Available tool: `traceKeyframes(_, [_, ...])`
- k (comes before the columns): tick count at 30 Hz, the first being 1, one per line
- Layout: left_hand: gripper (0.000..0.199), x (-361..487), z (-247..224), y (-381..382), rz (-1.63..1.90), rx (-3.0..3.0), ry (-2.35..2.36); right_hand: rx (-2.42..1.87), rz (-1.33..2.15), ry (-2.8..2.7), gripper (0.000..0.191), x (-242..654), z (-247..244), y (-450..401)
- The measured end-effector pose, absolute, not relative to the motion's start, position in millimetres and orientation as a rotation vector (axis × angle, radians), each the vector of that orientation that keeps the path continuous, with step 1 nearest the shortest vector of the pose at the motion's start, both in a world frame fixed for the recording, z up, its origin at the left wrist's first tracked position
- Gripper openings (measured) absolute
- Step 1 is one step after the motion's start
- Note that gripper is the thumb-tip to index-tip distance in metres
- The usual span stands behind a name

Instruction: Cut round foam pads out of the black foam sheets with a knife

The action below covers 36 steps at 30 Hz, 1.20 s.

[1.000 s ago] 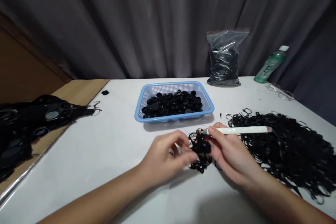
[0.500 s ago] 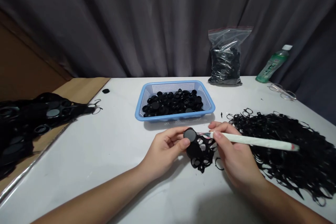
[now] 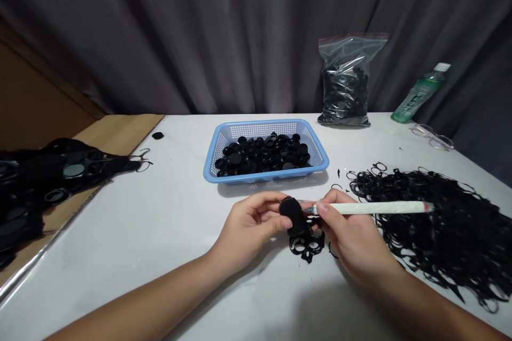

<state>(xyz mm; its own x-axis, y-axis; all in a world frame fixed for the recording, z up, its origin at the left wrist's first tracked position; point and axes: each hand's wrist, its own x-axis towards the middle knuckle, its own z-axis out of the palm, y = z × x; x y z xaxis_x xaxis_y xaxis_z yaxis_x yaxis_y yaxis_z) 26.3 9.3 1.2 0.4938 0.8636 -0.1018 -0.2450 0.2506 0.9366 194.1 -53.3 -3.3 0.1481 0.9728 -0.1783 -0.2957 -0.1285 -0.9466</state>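
Well in from the far edge of the worktop (image 3: 160, 261), the left hand (image 3: 250, 226) pinches a black piece (image 3: 293, 217) between thumb and fingers, presumably steadying it against the white tool (image 3: 376, 208), gripped pen-like by the right hand (image 3: 354, 237), probably for fine control. Matte and round-ended, the piece has lacy rings (image 3: 307, 248) just below. Nearer the far edge, a mesh-walled plastic basket (image 3: 266, 177) holds round discs (image 3: 256, 154); toward the right edge, curly black strands (image 3: 444, 229) form a heap.

Left fingers (image 3: 264, 201) partly behind black piece (image 3: 294, 217)
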Motion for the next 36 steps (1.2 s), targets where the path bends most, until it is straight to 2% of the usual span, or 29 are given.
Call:
traceKeyframes(7, [0.026, 28, 5, 8, 0.858, 1.038, 0.741, -1.211, 1.236, -0.874, 0.024, 194, -5, -54])
traceKeyframes(13, [0.024, 31, 7, 5, 0.796, 1.058, 0.818, -1.299, 0.978, -1.097, 0.018, 191, -1, -55])
traceKeyframes(20, [0.037, 31, 8, -2, 0.764, 0.982, 0.812, -1.492, 0.625, -1.437, 0.008, 191, -5, -59])
traceKeyframes(27, [0.023, 26, 4, -2, 0.704, 1.002, 0.532, -1.522, 0.546, -1.468, 0.012, 203, -6, -46])
traceKeyframes(36, [0.014, 27, 5, 4, 0.684, 0.793, 0.58, -1.568, 0.591, -1.346, 0.018, 212, -5, -42])
